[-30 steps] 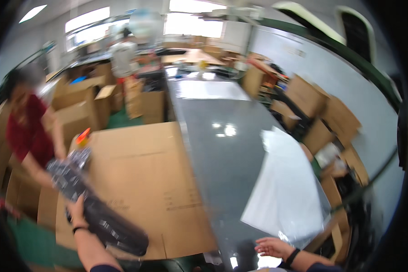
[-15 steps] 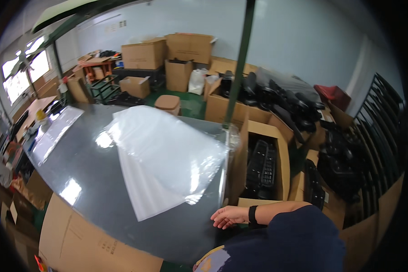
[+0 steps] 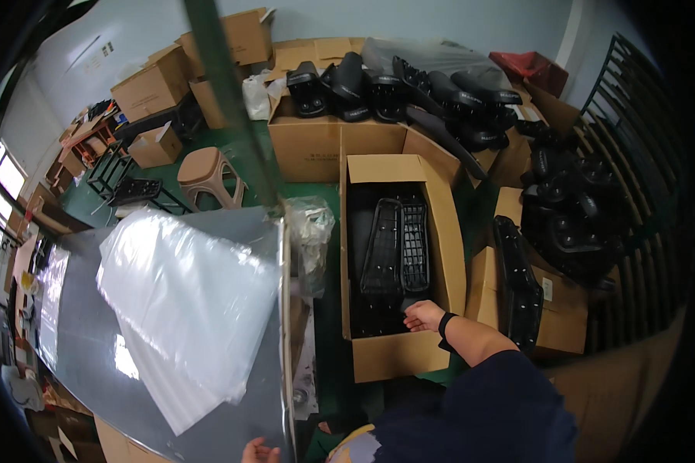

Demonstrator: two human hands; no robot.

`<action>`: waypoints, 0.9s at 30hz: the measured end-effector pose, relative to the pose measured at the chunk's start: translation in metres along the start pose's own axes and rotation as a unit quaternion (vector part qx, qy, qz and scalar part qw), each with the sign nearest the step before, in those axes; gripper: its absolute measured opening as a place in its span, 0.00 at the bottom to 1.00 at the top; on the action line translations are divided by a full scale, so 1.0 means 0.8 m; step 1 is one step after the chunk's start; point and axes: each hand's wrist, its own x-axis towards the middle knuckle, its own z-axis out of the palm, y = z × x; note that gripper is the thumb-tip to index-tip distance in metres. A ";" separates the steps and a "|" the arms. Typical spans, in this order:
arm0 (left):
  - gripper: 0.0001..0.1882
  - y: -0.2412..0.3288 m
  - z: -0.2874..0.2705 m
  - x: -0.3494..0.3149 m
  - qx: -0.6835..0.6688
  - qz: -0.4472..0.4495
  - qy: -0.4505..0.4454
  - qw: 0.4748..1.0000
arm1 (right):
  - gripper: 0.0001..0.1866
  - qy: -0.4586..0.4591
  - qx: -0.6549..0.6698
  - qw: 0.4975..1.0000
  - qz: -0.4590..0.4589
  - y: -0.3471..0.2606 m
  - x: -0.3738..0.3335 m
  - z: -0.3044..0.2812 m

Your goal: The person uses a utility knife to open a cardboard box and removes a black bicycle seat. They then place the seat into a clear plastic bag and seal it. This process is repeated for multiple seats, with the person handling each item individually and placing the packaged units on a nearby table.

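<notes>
My right hand (image 3: 423, 315), with a dark band at the wrist, reaches over the near end of an open cardboard box (image 3: 404, 361). Its fingers are loosely bent, with nothing seen in them. Inside the box lie black moulded seats that look like motorcycle seats; one long seat base (image 3: 381, 247) and a ribbed seat base (image 3: 415, 245) lie side by side, just beyond the fingertips. My left hand (image 3: 260, 451) shows only partly at the lower edge, by the grey table's corner, fingers slightly apart. Clear plastic bags (image 3: 189, 297) lie stacked on the table (image 3: 77, 309).
Several black seats (image 3: 347, 85) fill a carton behind the box, and more seats (image 3: 571, 201) are heaped at the right. Another seat (image 3: 519, 282) leans against a carton beside the box. A green post (image 3: 232, 100) rises at the table corner. Beyond stands a beige stool (image 3: 202, 174).
My view has turned right and down toward the open box. My right hand has moved from beside the table edge to above the box. My left hand has come into view.
</notes>
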 end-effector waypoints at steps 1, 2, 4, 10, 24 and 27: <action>0.22 0.018 0.027 0.013 0.028 0.004 0.012 1.000 | 0.09 0.024 0.011 1.000 0.005 0.000 0.027 -0.021; 0.22 0.034 0.048 0.028 0.062 -0.017 0.013 0.998 | 0.07 0.037 0.018 0.999 0.011 -0.002 0.055 -0.041; 0.22 0.055 0.090 0.055 0.081 0.002 0.051 0.995 | 0.06 0.063 0.017 0.998 0.012 -0.007 0.108 -0.061; 0.25 0.018 0.112 0.075 0.293 -0.097 0.135 0.942 | 0.24 0.207 -0.084 0.973 -0.058 0.003 0.294 -0.092; 0.18 0.021 0.114 0.087 0.278 -0.264 0.108 0.917 | 0.21 0.208 -0.018 0.969 -0.131 -0.106 0.437 -0.114; 0.18 0.034 0.119 0.084 0.253 -0.254 0.111 0.927 | 0.26 0.249 -0.034 0.956 -0.153 -0.099 0.394 -0.102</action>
